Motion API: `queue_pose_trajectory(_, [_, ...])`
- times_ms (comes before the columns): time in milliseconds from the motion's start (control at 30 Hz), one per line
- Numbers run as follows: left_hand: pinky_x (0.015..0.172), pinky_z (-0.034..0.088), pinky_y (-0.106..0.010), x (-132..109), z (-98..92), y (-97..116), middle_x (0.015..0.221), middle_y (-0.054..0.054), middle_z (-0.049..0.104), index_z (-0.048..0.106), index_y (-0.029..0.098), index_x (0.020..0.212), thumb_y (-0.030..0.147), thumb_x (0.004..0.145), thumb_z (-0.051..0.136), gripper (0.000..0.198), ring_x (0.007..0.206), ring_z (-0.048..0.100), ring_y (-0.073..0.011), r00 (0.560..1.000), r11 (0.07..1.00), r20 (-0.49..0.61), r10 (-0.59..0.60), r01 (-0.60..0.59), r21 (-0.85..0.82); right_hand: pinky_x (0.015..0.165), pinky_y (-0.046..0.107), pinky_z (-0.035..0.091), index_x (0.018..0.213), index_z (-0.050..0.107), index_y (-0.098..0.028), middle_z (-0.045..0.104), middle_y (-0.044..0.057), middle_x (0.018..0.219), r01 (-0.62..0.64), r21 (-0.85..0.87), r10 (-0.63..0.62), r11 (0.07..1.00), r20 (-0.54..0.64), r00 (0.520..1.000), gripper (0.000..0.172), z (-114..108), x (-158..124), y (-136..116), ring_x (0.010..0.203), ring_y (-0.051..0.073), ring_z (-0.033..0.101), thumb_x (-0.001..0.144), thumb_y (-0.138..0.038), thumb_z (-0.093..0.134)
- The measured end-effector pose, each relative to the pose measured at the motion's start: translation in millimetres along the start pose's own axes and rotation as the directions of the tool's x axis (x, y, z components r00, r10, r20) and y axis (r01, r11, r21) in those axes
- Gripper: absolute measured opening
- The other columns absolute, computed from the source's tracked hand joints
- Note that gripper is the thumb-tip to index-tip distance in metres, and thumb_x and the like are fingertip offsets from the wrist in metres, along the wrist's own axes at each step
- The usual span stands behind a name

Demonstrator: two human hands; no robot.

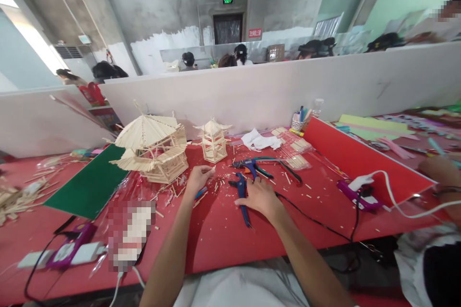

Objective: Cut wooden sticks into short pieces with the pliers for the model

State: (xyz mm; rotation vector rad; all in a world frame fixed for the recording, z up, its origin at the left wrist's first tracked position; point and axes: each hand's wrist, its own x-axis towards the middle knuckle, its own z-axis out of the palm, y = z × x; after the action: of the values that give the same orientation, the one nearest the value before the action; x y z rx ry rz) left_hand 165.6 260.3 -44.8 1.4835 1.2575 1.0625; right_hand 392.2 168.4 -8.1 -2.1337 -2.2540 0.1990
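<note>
My left hand (pixel 198 178) is pinched on a thin wooden stick at its fingertips, just right of the large stick pavilion model (pixel 153 148) on the red table (pixel 223 230). My right hand (pixel 261 198) rests on blue-handled pliers (pixel 242 196) lying on the table, its fingers closed over the handles. A small stick tower model (pixel 213 141) stands behind the hands. Another blue-handled cutter (pixel 252 166) lies just beyond my right hand. Short stick offcuts are scattered around both hands.
A green board (pixel 90 184) lies at left, a purple glue gun (pixel 358 192) with a white cable at right, another purple device (pixel 68 249) front left. A red board (pixel 360 156), pen cup (pixel 299 120) and white partition (pixel 252 91) stand behind. Another person's arm (pixel 439 172) is at right.
</note>
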Motion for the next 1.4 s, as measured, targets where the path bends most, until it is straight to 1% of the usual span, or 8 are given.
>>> queue_pose_trajectory(100, [0.059,0.051,-0.026,-3.8,-4.7,-4.6,0.067,-0.006,0.07,0.068,0.013,0.074,0.061,0.06,0.078,0.051,0.06,0.065,-0.0157,1.0,0.998,-0.002,-0.031,0.031,-0.055,0.092,0.051,0.04,0.129,0.054,0.002,0.057,0.033,0.119,-0.005,-0.024,0.004,1.0,-0.038,0.999,0.086,6.8,-5.7,-6.8,0.11,0.043,0.055,0.074,-0.064,0.068])
queue_pose_trajectory(300, [0.066,0.055,-0.029,-8.4,-19.5,-9.4,0.071,-0.006,0.071,0.068,0.013,0.08,0.065,0.059,0.078,0.056,0.065,0.066,-0.0162,0.999,0.996,-0.027,-0.04,0.037,-0.085,0.092,0.049,0.039,0.125,0.058,-0.002,0.058,0.03,0.12,0.042,-0.024,-0.043,0.999,-0.031,0.999,0.054,4.7,-5.3,-8.4,0.113,0.042,0.055,0.085,-0.039,0.058])
queue_pose_trajectory(400, [0.065,0.055,-0.028,-7.1,-23.0,-11.5,0.071,-0.006,0.071,0.069,0.014,0.079,0.066,0.059,0.077,0.056,0.063,0.066,-0.0158,0.999,0.997,-0.041,-0.029,0.027,-0.068,0.09,0.041,0.041,0.125,0.057,-0.009,0.059,0.025,0.123,0.131,0.107,-0.13,0.986,-0.021,0.991,0.045,-4.9,1.1,-6.1,0.113,0.037,0.057,0.092,-0.038,0.047])
queue_pose_trajectory(500, [0.065,0.054,-0.028,-5.0,-24.0,-13.8,0.072,-0.007,0.072,0.07,0.014,0.079,0.065,0.061,0.076,0.054,0.064,0.066,-0.0166,0.998,0.998,-0.051,-0.02,0.017,-0.058,0.081,0.032,0.044,0.125,0.056,-0.019,0.064,0.015,0.115,0.258,0.327,-0.272,0.909,-0.004,0.962,0.04,-13.6,16.6,-9.8,0.102,0.029,0.064,0.097,-0.04,0.039])
queue_pose_trajectory(733, [0.062,0.054,-0.029,-2.5,-28.3,-14.9,0.072,-0.009,0.073,0.071,0.013,0.081,0.064,0.065,0.074,0.054,0.064,0.067,-0.0183,0.999,1.0,-0.044,-0.015,0.014,-0.022,0.071,0.027,0.043,0.109,0.064,-0.019,0.07,0.009,0.099,0.367,0.525,-0.361,0.768,-0.118,0.925,0.028,-5.5,51.4,-30.6,0.085,0.023,0.066,0.094,-0.034,0.046])
queue_pose_trajectory(1033, [0.066,0.055,-0.029,-13.2,-27.8,1.8,0.069,-0.008,0.073,0.07,0.013,0.075,0.054,0.062,0.081,0.044,0.065,0.068,-0.0178,0.988,0.985,0.025,-0.155,0.157,-0.074,0.068,0.024,0.041,0.101,0.069,-0.019,0.071,0.003,0.088,0.435,0.677,-0.469,0.593,-0.149,0.871,0.027,2.7,53.1,-12.2,0.076,0.018,0.063,0.092,-0.036,0.05])
queue_pose_trajectory(1233, [0.067,0.056,-0.028,-14.3,-25.8,5.4,0.066,-0.006,0.071,0.068,0.013,0.073,0.045,0.067,0.078,0.034,0.065,0.068,-0.0177,0.984,0.984,0.032,-0.174,0.175,-0.024,0.064,0.024,0.039,0.091,0.067,-0.017,0.067,0.002,0.077,0.41,0.706,-0.502,0.577,-0.089,0.86,0.035,2.3,54.6,-6.5,0.069,0.016,0.059,0.094,-0.045,0.047])
queue_pose_trajectory(1400, [0.066,0.055,-0.028,-14.2,-24.3,5.6,0.066,-0.006,0.072,0.068,0.013,0.074,0.04,0.07,0.076,0.028,0.064,0.069,-0.0181,0.987,0.987,0.03,-0.159,0.159,0.0,0.066,0.026,0.039,0.092,0.068,-0.017,0.068,0.004,0.08,0.397,0.705,-0.498,0.587,-0.072,0.864,0.04,1.1,52.4,-7.1,0.073,0.018,0.06,0.095,-0.05,0.045])
